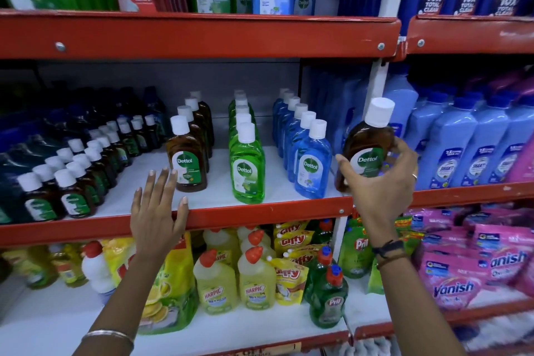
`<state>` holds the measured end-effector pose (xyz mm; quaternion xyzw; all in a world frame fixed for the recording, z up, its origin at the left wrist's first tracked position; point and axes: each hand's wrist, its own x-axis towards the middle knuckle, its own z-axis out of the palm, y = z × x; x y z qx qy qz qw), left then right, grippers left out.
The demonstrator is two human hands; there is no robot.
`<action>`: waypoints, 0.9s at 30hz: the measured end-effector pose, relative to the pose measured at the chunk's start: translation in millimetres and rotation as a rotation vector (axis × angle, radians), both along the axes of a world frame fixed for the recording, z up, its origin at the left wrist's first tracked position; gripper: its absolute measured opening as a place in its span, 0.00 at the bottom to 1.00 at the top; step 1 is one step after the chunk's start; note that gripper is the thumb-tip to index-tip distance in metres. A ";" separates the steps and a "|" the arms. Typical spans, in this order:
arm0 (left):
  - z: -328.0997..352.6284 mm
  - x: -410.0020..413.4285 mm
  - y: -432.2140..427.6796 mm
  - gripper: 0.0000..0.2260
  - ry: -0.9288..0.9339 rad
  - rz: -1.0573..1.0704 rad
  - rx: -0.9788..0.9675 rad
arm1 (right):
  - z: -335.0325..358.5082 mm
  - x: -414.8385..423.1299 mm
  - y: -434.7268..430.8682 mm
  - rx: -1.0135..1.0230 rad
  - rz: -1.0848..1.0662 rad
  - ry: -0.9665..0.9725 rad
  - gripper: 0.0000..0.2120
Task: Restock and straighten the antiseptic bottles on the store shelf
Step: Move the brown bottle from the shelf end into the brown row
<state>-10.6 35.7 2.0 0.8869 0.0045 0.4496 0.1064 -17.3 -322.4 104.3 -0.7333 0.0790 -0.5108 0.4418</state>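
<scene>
My right hand (378,182) grips a brown Dettol bottle (368,141) with a white cap, held upright in front of the right end of the middle shelf (260,212). My left hand (156,202) is open, fingers spread, resting over the red front edge of that shelf just left of a row of brown Dettol bottles (187,156). A row of green Dettol bottles (247,165) stands to the right of it, then a row of blue ones (312,162). Small brown bottles (72,188) fill the shelf's left part in several rows.
Above, a red shelf (202,35) carries larger Dettol bottles and refill packs. Blue cleaner bottles (462,147) stand in the right bay. Below are yellow Harpic bottles (219,283), green Pril bottles (326,295) and pink Vanish packs (462,274).
</scene>
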 end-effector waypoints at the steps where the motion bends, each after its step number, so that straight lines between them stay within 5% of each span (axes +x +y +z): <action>1: 0.3 -2.2 6.9 0.26 0.011 0.012 -0.009 | 1.8 -6.1 15.0 0.017 0.044 0.008 0.41; 11: 1.7 -13.9 62.3 0.26 0.068 0.083 0.017 | 0.2 -27.1 187.9 -0.012 0.442 0.121 0.39; 27: -4.4 -4.8 73.0 0.25 0.013 0.088 0.098 | -29.0 16.7 293.4 -0.097 0.355 0.319 0.41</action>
